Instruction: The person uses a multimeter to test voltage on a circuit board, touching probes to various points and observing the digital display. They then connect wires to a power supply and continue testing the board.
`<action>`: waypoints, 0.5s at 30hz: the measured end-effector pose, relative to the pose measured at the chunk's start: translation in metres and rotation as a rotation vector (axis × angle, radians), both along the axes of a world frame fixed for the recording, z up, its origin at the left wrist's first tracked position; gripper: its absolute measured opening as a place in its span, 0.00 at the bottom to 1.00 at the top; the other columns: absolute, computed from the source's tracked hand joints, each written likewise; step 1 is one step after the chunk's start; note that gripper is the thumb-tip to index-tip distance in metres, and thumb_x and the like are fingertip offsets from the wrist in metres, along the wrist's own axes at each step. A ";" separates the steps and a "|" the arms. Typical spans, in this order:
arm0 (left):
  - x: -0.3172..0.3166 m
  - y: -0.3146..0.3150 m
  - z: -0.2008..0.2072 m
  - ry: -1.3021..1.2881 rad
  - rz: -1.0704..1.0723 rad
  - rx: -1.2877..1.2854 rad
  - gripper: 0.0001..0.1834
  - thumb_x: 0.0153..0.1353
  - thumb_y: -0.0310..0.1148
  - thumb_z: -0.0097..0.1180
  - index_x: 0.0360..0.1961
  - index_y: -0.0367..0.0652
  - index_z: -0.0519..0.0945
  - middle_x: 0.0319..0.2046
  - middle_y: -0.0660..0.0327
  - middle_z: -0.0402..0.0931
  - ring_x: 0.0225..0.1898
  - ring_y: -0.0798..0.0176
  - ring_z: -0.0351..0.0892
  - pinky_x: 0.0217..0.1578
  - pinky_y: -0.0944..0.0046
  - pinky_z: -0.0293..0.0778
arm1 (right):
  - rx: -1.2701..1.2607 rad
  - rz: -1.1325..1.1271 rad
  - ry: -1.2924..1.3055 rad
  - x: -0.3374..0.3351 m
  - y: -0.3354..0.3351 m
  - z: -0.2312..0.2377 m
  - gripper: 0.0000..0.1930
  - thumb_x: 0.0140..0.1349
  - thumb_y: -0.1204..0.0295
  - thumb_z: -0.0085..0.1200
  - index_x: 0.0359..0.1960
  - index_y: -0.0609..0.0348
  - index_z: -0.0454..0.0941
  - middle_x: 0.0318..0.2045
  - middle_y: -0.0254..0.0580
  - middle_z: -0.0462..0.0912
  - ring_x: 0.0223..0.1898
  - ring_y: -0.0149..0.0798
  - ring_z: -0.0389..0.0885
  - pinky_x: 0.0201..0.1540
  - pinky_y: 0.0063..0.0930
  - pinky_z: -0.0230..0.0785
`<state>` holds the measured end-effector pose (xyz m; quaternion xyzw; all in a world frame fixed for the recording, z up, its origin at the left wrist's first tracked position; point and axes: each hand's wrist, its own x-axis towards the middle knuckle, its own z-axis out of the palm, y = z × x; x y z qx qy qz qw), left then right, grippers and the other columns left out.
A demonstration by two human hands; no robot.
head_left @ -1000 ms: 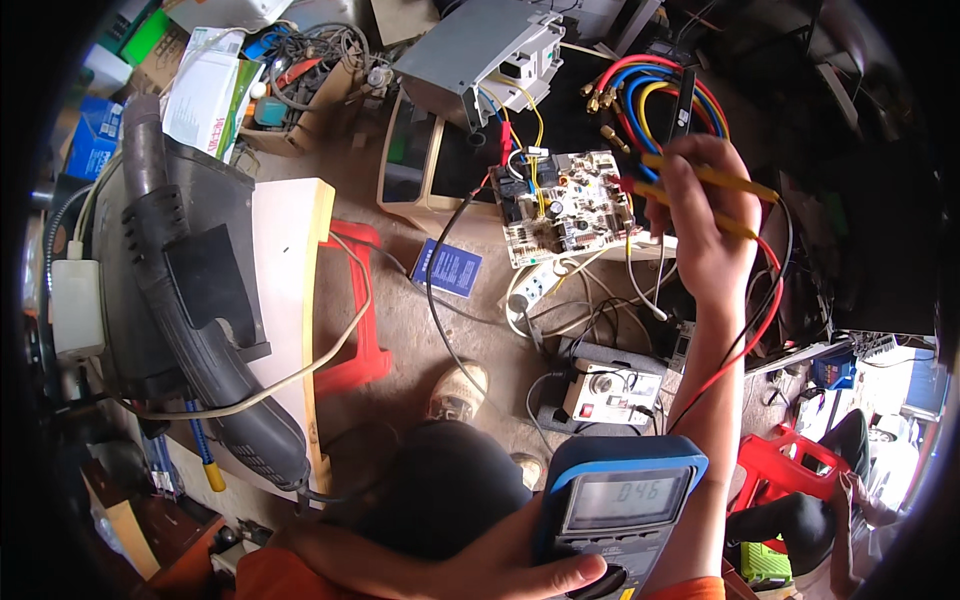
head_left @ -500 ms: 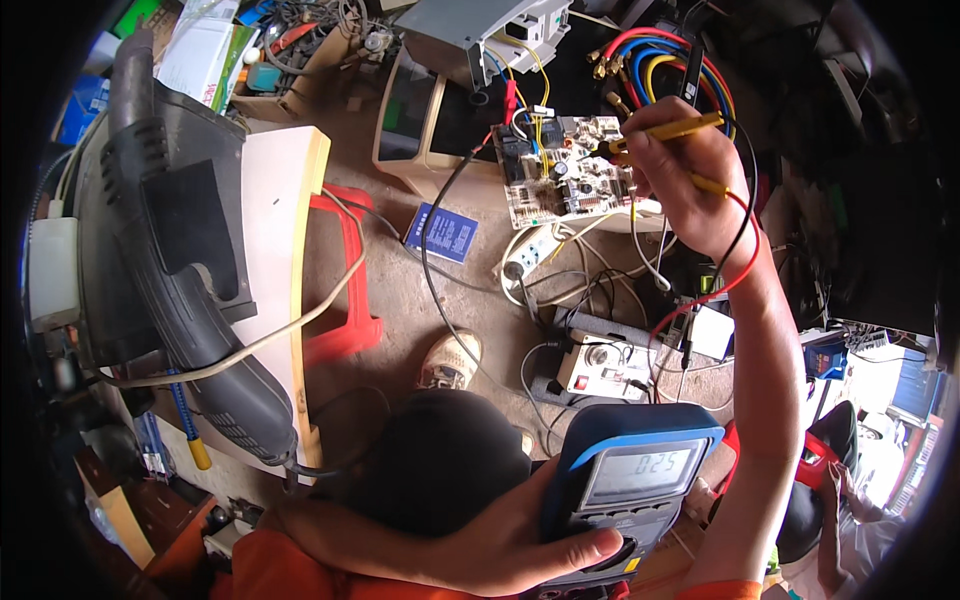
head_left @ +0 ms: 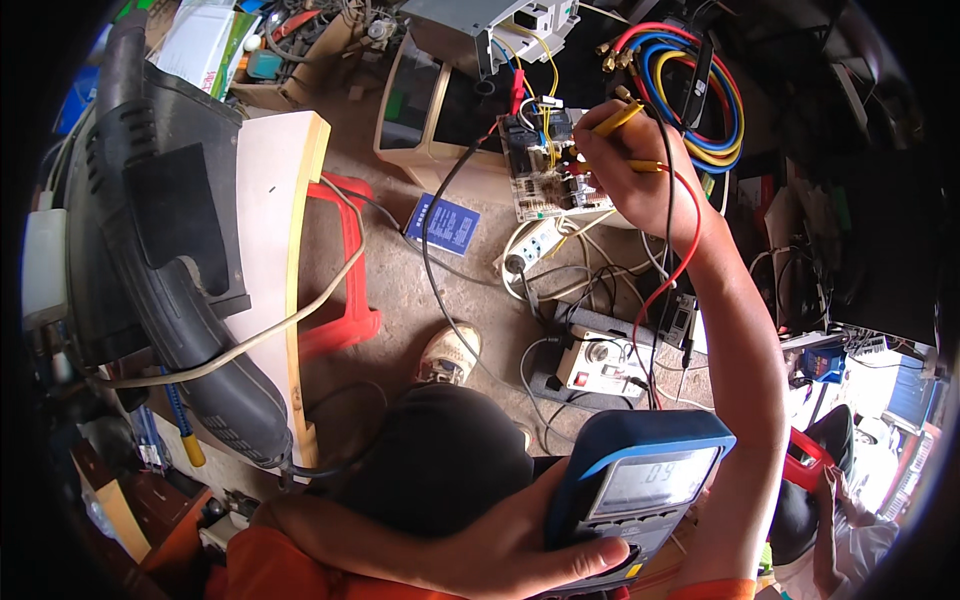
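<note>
My left hand (head_left: 520, 530) is wrapped round a blue and black multimeter (head_left: 640, 490), its lit display tilted up toward me. At the upper middle, my right hand (head_left: 640, 175) pinches two yellow test probes (head_left: 618, 118) together. Their tips point down at a circuit board (head_left: 535, 185) crowded with components; whether they touch it I cannot tell, since my fingers and the board's parts hide the contact. A red lead (head_left: 665, 285) and a black lead run from the probes back toward me. On the board's far left edge sits a red clip (head_left: 517, 92) with a dark wire.
A grey metal housing (head_left: 450, 35) stands behind the board, with coiled coloured hoses (head_left: 690, 90) to its right. A power strip (head_left: 535, 245) and a white switch box (head_left: 600, 365) lie below. At left, a big black tool (head_left: 200, 320) rests by a pale board. Another person sits lower right.
My right hand has moved left over the board with both probes, covering its right part. The multimeter's reading has changed, and it has shifted slightly right in my left hand.
</note>
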<state>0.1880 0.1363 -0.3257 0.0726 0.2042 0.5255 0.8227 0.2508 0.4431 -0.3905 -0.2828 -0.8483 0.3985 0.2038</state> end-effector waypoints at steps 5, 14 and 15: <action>0.000 0.000 -0.001 0.026 -0.004 0.020 0.35 0.70 0.27 0.60 0.72 0.37 0.56 0.62 0.55 0.72 0.63 0.62 0.71 0.64 0.57 0.69 | 0.046 0.002 -0.007 -0.004 -0.003 -0.001 0.04 0.67 0.75 0.56 0.38 0.64 0.78 0.23 0.45 0.80 0.25 0.41 0.81 0.30 0.32 0.72; 0.002 -0.001 -0.002 0.032 0.028 0.046 0.35 0.70 0.27 0.60 0.72 0.37 0.56 0.62 0.54 0.72 0.63 0.62 0.71 0.64 0.57 0.69 | 0.055 -0.018 -0.028 -0.008 -0.002 -0.002 0.04 0.66 0.75 0.56 0.37 0.64 0.78 0.25 0.47 0.80 0.25 0.41 0.82 0.30 0.33 0.72; 0.002 -0.001 -0.003 0.027 0.031 0.046 0.35 0.70 0.27 0.60 0.72 0.37 0.56 0.62 0.54 0.72 0.63 0.62 0.71 0.64 0.57 0.69 | 0.051 -0.019 -0.032 -0.009 -0.003 -0.001 0.04 0.66 0.75 0.56 0.37 0.64 0.78 0.25 0.47 0.80 0.25 0.42 0.82 0.30 0.34 0.72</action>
